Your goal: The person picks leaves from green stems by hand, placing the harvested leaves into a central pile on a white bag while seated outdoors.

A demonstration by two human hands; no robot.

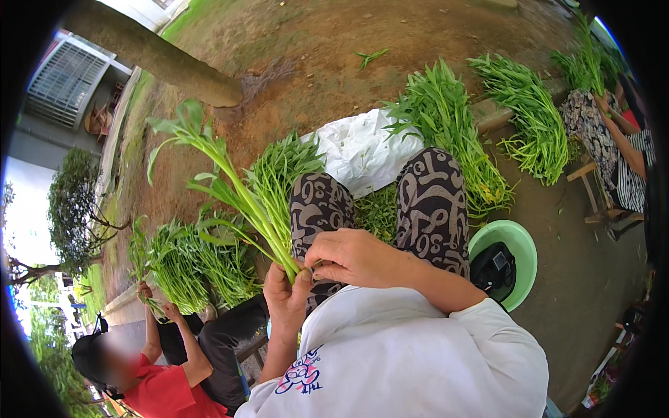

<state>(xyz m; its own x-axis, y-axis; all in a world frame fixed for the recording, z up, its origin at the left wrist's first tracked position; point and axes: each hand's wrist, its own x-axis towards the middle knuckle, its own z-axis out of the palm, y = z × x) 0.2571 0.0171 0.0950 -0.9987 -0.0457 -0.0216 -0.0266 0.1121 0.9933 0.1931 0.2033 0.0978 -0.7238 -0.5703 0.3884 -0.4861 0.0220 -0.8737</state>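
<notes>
My left hand (284, 296) is closed around the lower stems of a small bunch of water spinach (244, 195). Its pale green stalks slant up and to the left, with broad leaves at the far end. Right beside the cut stem ends, my right hand (357, 258) has its thumb and fingers pinched together. Whatever lies between those fingertips is mostly hidden. Both hands are over my lap, in front of my patterned trousers (433, 202). Just beyond the held stalks, a pile of the same greens (279, 174) rests by my left knee.
A white sack (362, 150) lies beyond my knees, with loose leaves (376, 212) between my legs. More piles of greens (446, 132) line the ground. At my right stands a green basin (523, 261) holding a black bag (493, 270). Co-workers handle greens on both sides.
</notes>
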